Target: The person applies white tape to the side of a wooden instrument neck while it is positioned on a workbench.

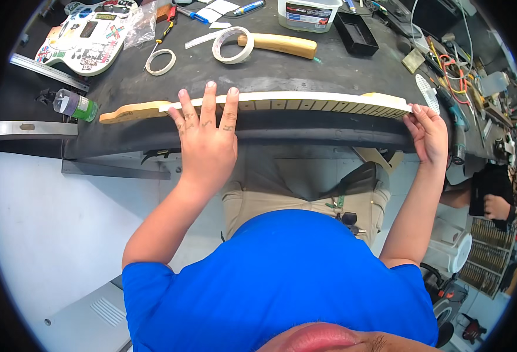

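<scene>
A guitar neck is laid on its edge along the near side of a dark workbench, its fretboard turned toward the wearer and its headstock to the left. Along the neck's upward side, a strip of white tape is stretched. The strip is covered near the headstock by the left hand, its fingers spread wide and laid across the neck; how firmly it is pressed cannot be told. At the neck's opposite end, the tape's tip is pinched narrowly between thumb and fingertips of the right hand. Beyond the neck's middle, a large tape roll is propped against a pale wooden block (a smaller roll is seen farther left). Past the neck's headstock end, a sticker-covered white guitar body is set at the bench's far left, with a clear plastic bag beside it. Left of the headstock, a purple-and-green bottle is seen tipped over. Beyond the neck's right half, a black open box is placed beside a translucent tub.
</scene>
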Tool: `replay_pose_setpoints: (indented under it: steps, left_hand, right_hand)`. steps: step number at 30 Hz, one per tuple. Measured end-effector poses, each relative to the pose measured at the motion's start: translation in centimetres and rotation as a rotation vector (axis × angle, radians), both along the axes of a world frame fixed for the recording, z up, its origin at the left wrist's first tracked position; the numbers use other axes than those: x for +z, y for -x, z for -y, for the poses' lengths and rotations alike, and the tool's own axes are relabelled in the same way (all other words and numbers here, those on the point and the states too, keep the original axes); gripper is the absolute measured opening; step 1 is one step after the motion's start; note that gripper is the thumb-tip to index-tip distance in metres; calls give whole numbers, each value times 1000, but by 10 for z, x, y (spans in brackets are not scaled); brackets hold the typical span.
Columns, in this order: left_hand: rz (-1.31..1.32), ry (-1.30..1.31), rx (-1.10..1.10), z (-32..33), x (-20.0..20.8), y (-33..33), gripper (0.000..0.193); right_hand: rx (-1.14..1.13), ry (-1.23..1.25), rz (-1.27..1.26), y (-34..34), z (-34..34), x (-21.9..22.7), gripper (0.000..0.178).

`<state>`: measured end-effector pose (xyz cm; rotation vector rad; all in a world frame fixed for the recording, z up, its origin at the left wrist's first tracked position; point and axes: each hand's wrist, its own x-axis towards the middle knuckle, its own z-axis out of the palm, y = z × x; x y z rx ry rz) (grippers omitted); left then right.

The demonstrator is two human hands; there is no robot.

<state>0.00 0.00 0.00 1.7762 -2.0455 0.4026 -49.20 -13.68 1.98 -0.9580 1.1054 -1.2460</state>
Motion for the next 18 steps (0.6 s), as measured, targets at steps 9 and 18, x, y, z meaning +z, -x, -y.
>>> replay_pose_setpoints:
  steps: [9,18]
  left_hand:
    - [-4,54,-117,7,-2,31,82]
    - [20,121,-157,7,1,23,79]
  right_hand:
    - [-20,4,-5,4,-3,2,20]
    - [67,-18,51,7,-2,4,21]
